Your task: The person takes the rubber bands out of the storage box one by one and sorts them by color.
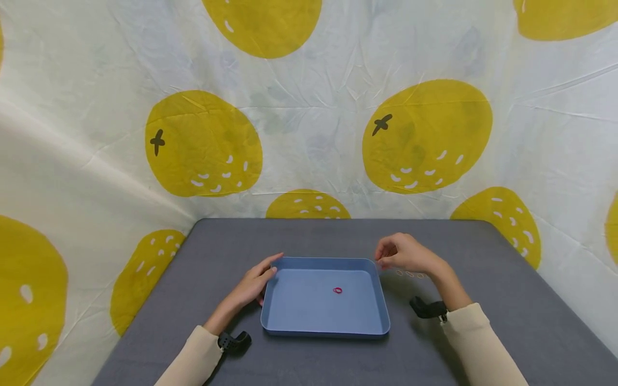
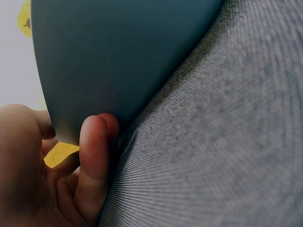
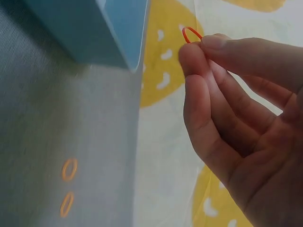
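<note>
A shallow blue tray (image 1: 323, 311) lies on the table. My left hand (image 1: 251, 284) holds its far left corner, thumb at the rim; in the left wrist view, fingertips (image 2: 94, 142) press the tray's outer wall (image 2: 118, 61). Beyond the tray's right rim, my right hand (image 1: 405, 253) is raised, pinching a small red rubber band (image 3: 192, 30) between thumb and fingertips. Inside the tray lies a little red rubber-band cluster (image 1: 337, 290); whether it is one or more, I cannot tell. Several orange rubber bands (image 1: 410, 274) lie in a row beneath my right hand.
A grey cloth covers the table (image 1: 318, 364). Behind it hangs a white curtain (image 1: 309, 145) printed with yellow fruit. Two orange bands (image 3: 69, 169) show on the cloth in the right wrist view. Each wrist wears a black strap (image 1: 234, 343).
</note>
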{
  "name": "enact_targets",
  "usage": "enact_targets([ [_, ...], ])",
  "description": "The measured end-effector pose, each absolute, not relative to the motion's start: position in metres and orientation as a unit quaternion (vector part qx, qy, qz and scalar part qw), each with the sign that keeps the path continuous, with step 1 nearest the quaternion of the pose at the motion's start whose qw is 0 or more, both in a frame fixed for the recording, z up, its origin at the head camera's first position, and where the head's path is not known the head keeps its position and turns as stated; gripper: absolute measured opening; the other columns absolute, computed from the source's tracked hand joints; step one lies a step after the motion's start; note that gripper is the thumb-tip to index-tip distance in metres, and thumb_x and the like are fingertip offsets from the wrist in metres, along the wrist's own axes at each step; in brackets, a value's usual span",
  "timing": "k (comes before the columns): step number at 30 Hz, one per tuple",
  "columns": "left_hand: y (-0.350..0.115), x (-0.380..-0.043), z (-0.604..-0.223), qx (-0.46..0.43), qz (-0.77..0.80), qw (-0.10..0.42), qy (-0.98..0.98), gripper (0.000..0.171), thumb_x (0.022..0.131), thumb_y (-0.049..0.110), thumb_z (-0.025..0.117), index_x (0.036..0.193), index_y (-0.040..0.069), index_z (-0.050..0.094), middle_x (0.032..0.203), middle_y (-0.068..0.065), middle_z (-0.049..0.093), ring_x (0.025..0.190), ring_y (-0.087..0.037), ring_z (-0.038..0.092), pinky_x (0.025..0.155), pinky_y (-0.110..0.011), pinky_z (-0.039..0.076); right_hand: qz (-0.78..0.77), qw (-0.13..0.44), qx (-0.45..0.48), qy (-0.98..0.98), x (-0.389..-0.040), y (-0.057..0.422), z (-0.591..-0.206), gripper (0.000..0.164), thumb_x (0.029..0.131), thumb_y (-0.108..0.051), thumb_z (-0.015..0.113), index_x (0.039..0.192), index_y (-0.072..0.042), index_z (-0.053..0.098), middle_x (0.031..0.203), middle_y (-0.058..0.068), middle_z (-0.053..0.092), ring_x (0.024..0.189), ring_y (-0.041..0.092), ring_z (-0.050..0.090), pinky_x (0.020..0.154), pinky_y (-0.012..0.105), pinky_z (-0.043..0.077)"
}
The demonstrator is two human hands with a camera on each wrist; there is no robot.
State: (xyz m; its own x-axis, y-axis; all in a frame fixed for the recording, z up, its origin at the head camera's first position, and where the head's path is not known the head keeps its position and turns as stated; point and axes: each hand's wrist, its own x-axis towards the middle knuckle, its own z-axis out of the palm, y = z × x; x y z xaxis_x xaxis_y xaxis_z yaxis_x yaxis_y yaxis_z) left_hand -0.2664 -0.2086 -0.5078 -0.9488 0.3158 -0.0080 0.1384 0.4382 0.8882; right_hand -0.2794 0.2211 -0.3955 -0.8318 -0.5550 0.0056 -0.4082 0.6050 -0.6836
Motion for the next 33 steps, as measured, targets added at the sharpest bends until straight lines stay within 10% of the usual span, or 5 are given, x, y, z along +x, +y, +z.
enact_targets([
  [8, -0.209, -0.266, -0.508, 0.13, 0.512, 0.086, 0.844, 0.047, 0.111, 0.034, 0.048, 0.158, 0.034, 0.043, 0.1, -0.013, 0.059, 0.043, -0.017, 0.051, 0.041, -0.037, 0.055, -0.356, 0.097, -0.265, 0.891, -0.273, 0.249, -0.403, 0.005, 0.095, -0.002, 0.07, 0.096, 0.003, 0.071, 0.084, 0.015, 0.073, 0.07, 0.011, 0.065, 0.067, 0.032, 0.058],
  [33, -0.21, -0.265, -0.506, 0.137, 0.514, 0.092, 0.842, 0.047, 0.112, 0.036, 0.046, 0.158, 0.036, 0.041, 0.107, -0.015, 0.061, 0.043, -0.018, 0.051, 0.042, -0.04, 0.056, -0.386, 0.18, -0.221, 0.877, -0.283, 0.284, -0.446, 0.008, 0.09, 0.0, 0.072, 0.093, 0.006, 0.077, 0.084, 0.014, 0.076, 0.071, 0.018, 0.069, 0.06, 0.031, 0.061],
])
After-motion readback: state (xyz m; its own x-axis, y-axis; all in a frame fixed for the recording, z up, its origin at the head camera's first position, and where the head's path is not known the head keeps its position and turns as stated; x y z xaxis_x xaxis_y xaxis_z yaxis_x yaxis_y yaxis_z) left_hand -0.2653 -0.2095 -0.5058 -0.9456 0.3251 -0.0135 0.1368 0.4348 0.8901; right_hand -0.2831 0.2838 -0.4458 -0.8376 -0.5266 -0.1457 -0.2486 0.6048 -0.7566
